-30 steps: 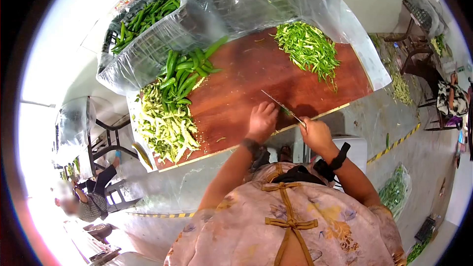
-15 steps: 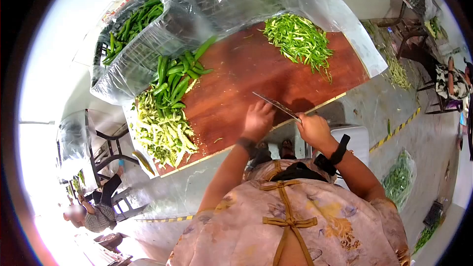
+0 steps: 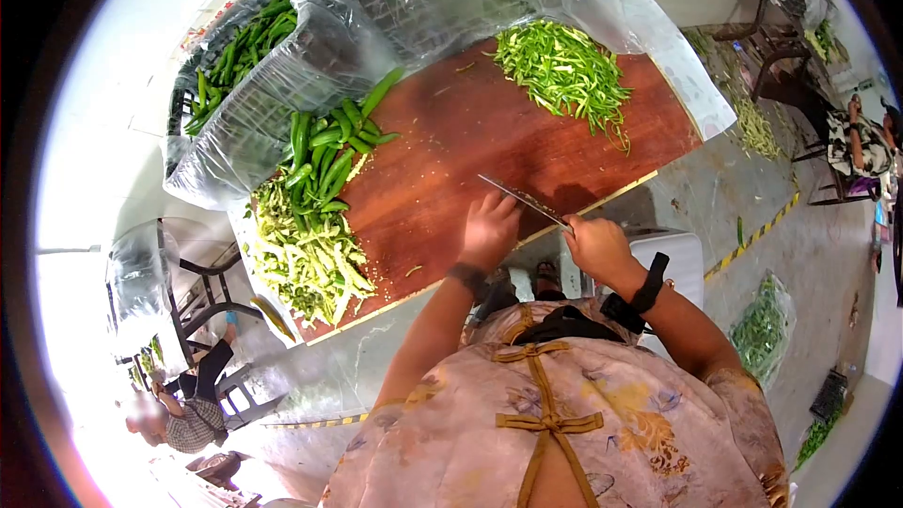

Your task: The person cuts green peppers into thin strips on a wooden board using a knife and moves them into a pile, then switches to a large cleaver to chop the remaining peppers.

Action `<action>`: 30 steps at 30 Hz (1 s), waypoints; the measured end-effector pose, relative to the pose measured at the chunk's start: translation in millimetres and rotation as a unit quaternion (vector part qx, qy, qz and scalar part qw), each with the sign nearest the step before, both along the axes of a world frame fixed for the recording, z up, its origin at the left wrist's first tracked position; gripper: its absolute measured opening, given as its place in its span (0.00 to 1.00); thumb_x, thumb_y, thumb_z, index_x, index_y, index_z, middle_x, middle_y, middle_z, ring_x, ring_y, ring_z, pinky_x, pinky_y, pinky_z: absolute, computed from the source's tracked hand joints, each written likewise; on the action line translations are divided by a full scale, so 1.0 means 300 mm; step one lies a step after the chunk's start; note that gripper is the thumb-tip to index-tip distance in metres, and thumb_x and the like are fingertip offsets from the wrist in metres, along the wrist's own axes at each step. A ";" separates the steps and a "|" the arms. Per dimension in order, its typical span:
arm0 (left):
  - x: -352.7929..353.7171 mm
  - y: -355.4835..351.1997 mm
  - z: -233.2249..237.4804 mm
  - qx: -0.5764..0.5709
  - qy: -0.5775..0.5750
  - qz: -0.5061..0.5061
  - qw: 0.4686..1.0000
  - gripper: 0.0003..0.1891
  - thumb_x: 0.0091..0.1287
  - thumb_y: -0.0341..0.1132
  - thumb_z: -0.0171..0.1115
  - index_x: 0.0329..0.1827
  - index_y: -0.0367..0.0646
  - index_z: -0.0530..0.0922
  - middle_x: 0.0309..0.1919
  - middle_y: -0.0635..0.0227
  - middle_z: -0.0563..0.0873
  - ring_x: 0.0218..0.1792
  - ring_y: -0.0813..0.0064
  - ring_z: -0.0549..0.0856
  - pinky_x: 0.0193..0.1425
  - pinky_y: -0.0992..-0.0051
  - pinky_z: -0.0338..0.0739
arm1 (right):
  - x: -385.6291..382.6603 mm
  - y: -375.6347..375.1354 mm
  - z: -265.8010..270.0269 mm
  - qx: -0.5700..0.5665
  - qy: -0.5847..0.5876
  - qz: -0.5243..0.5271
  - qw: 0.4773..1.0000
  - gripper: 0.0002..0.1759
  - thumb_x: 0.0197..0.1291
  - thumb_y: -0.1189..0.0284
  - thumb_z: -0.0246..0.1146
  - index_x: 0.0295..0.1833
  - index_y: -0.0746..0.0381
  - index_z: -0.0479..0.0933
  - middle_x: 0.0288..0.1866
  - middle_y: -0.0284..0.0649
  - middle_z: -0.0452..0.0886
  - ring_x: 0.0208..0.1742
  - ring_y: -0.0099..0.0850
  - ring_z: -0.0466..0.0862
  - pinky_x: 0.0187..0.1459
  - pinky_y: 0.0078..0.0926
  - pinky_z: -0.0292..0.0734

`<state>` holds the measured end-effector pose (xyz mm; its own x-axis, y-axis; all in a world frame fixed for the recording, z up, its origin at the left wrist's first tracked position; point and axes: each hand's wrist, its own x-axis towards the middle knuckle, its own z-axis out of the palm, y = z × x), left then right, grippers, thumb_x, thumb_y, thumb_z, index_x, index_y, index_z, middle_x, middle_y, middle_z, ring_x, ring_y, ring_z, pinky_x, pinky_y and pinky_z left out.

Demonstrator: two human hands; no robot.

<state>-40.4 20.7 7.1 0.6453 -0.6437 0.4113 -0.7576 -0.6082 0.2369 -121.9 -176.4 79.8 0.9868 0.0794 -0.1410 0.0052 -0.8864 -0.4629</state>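
Observation:
My right hand (image 3: 599, 249) is closed around the handle of a knife (image 3: 522, 199), whose long thin blade points up and left over the board. Small pale bits cling to the blade. Beside the blade, my left hand (image 3: 490, 230) rests low at the near edge of the reddish-brown board (image 3: 442, 146), its fingers reaching forward; no pepper shows in it. Whole green peppers (image 3: 324, 152) are heaped on the board's left. Below them spreads a pile of pale pepper cores and scraps (image 3: 306, 254). Sliced green pepper strips (image 3: 562, 71) form a mound at the far right.
Plastic-lined crates (image 3: 442, 9) stand along the far side, one holding green peppers (image 3: 246, 47). A white stool (image 3: 673, 263) is by my right side. A bag of greens (image 3: 764, 329) lies on the floor. One person (image 3: 193, 409) sits at lower left, another (image 3: 856, 136) at right.
The view has shifted slightly, so the board and piles sit a little further left. My hands and the knife hold nearly the same pose.

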 end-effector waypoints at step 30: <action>-0.004 0.004 0.005 0.005 0.013 0.004 1.000 0.15 0.50 0.31 0.59 0.43 0.46 0.81 0.46 0.72 0.80 0.49 0.66 0.77 0.44 0.63 0.71 | -0.004 0.006 -0.002 -0.053 0.015 0.007 0.998 0.10 0.58 0.67 0.58 0.36 0.64 0.76 0.24 0.52 0.79 0.29 0.52 0.81 0.33 0.49 0.75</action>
<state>-41.5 21.8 8.6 0.6615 -0.6418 0.3880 -0.7458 -0.6171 0.2509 -123.0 -174.5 79.4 0.9811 0.0760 -0.1778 0.0056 -0.9302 -0.3669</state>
